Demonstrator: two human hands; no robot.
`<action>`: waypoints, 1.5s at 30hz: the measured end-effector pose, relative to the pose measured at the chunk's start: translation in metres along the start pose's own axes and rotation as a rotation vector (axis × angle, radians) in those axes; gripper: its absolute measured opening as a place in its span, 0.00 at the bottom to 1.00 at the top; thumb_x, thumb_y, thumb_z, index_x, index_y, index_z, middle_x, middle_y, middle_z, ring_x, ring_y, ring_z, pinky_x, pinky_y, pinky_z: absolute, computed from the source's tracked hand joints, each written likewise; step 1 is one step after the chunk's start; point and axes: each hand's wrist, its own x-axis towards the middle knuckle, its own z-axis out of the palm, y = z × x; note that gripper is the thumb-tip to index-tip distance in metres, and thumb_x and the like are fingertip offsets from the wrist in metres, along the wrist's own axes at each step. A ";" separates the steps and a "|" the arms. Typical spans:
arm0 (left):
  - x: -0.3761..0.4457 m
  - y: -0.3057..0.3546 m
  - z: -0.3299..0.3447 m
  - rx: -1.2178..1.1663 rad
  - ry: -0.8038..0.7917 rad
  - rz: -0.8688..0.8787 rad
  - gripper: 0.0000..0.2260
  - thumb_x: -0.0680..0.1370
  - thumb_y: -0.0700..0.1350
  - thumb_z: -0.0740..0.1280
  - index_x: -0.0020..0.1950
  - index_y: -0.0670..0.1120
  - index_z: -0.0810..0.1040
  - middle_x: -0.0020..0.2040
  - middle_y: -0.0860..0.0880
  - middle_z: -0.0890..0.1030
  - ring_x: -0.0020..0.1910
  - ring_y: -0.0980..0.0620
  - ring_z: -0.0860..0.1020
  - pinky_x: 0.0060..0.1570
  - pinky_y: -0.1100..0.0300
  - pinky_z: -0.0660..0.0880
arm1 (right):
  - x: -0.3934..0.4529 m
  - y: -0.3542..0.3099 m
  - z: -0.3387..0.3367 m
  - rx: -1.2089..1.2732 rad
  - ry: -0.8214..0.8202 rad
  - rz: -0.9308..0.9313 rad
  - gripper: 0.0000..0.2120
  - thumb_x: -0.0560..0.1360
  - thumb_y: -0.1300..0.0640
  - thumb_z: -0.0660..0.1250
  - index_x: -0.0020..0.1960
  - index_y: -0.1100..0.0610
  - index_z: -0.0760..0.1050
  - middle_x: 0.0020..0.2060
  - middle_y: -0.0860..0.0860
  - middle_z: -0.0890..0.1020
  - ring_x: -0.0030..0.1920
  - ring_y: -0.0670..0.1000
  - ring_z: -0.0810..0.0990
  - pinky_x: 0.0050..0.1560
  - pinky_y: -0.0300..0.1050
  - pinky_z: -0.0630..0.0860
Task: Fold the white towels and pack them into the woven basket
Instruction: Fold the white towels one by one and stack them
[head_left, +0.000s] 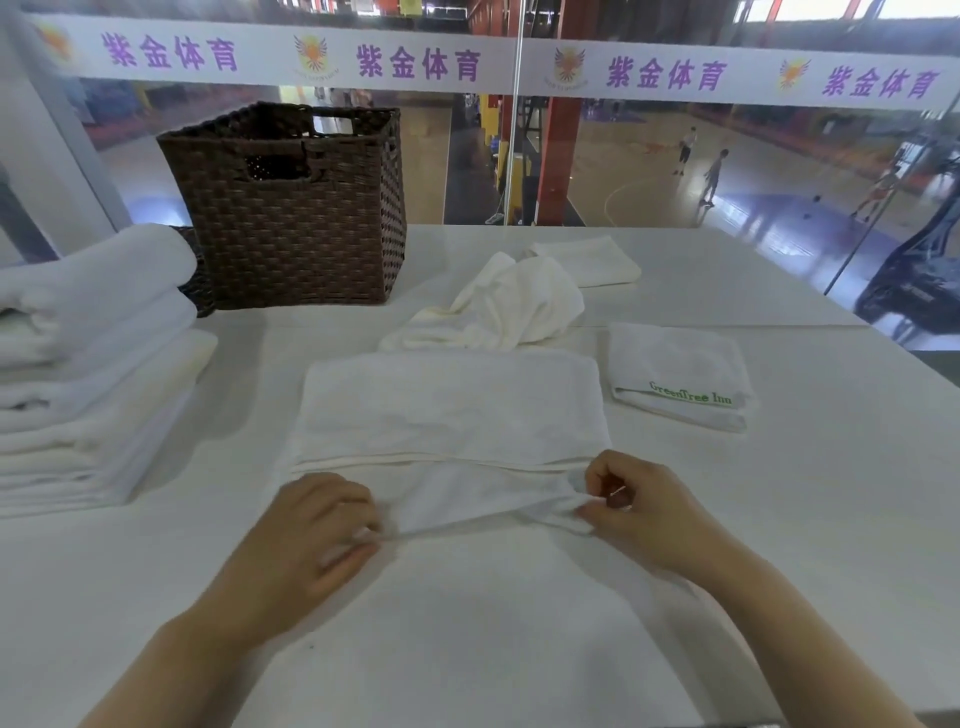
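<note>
A big white towel (452, 410) lies flat on the white desk (831, 493), right in front of the person. The left hand (317, 530) pinches the near left corner of the towel. The right hand (631, 499) pinches the near right corner, with the cloth bunched between thumb and fingers. The near edge is lifted a little off the desk between the two hands. Just behind this towel sits a crumpled towel (509, 306). To the right lies a small folded towel (680, 374) with green letters on it. Farther back is another folded towel (592, 260). On the left side is a pile of folded towels (88, 364). The brown basket (296, 208) stands at the back left, beside the pile.
</note>
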 end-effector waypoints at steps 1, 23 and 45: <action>0.001 0.001 0.005 0.030 -0.054 0.052 0.11 0.81 0.55 0.60 0.51 0.52 0.79 0.54 0.56 0.76 0.53 0.53 0.74 0.57 0.61 0.67 | 0.003 -0.006 0.000 0.025 0.031 0.013 0.12 0.69 0.61 0.72 0.36 0.48 0.70 0.29 0.44 0.74 0.30 0.45 0.70 0.35 0.41 0.69; 0.001 -0.018 -0.008 0.449 -0.162 0.059 0.11 0.77 0.51 0.59 0.44 0.53 0.81 0.63 0.49 0.77 0.58 0.45 0.75 0.53 0.56 0.68 | 0.014 -0.042 -0.001 0.213 0.289 0.215 0.06 0.72 0.66 0.64 0.42 0.57 0.69 0.26 0.49 0.71 0.25 0.51 0.77 0.32 0.50 0.76; -0.065 -0.040 -0.061 -0.025 -0.186 -0.147 0.17 0.80 0.61 0.57 0.51 0.56 0.83 0.56 0.62 0.82 0.57 0.62 0.79 0.53 0.64 0.75 | -0.013 -0.008 -0.011 -0.446 -0.221 -0.014 0.17 0.75 0.36 0.62 0.37 0.46 0.78 0.42 0.40 0.80 0.44 0.40 0.78 0.49 0.39 0.74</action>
